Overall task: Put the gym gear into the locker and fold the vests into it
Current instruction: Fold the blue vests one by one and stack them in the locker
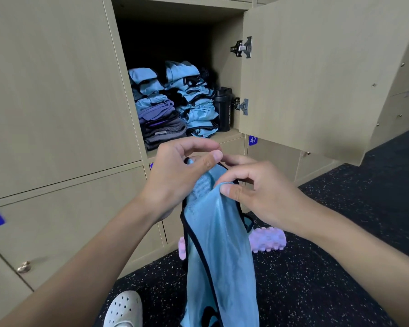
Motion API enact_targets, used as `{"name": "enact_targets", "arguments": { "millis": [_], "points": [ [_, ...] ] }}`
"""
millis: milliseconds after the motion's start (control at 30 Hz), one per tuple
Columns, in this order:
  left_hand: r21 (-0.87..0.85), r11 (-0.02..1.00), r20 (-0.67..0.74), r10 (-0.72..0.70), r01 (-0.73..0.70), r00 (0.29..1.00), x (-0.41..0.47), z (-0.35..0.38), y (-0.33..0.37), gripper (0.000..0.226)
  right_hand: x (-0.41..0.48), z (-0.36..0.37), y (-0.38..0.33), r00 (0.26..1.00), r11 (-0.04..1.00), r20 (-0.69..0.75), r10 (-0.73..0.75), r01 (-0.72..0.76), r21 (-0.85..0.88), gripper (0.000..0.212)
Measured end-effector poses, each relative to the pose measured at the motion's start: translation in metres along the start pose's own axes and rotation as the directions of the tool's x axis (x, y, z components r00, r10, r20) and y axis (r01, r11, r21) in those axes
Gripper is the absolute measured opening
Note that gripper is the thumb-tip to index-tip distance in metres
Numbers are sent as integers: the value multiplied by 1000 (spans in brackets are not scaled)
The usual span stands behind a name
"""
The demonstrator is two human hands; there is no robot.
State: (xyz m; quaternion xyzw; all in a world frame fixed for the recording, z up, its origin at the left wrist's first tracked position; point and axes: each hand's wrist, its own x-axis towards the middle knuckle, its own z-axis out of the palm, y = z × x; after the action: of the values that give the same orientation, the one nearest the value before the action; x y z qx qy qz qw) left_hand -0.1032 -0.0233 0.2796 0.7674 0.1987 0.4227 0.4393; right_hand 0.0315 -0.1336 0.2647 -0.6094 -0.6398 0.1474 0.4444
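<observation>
One open locker (224, 55); one blue vest (220, 244) hanging outside, below its front edge. On its shelf: two piles of folded garments, left stack (151, 107) and right stack (194, 100). One lilac roller (269, 239) lies on the floor. One black bottle (223, 109) stands at the shelf's right edge. Left hand (175, 175) and right hand (257, 192) each pinch the vest's top, thumb against curled fingers.

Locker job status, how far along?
Done: stacks of folded vests and a black bottle sit in the open locker. In hand: left hand and right hand pinch an unfolded blue vest. Left: fold and stow it, plus the purple foam roller on the floor.
</observation>
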Motion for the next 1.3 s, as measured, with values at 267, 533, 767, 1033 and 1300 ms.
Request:
{"name": "enact_targets", "arguments": {
  "millis": [267,533,767,1033,1300],
  "points": [
    [7,1000,69,-23,23,997,-2,-4,4,16,4,-7,5,975,1000,-221,-12,12,0,29],
    [140,990,99,5,-19,995,0,-13,1,12,2,-13,4,961,1000,-277,15,-10,19,16],
    [77,996,108,45,-53,993,-2,-8,2,12,0,-11,4,991,990,-123,45,-28,138,16],
    [103,990,148,76,-92,986,-4,-11,1,16,6,-13,12,956,998,-291,28,-12,55,18],
    [162,986,171,7,-35,985,-8,-5,8,13,9,-12,5,908,992,-416,46,7,127,14]
  ]
}}
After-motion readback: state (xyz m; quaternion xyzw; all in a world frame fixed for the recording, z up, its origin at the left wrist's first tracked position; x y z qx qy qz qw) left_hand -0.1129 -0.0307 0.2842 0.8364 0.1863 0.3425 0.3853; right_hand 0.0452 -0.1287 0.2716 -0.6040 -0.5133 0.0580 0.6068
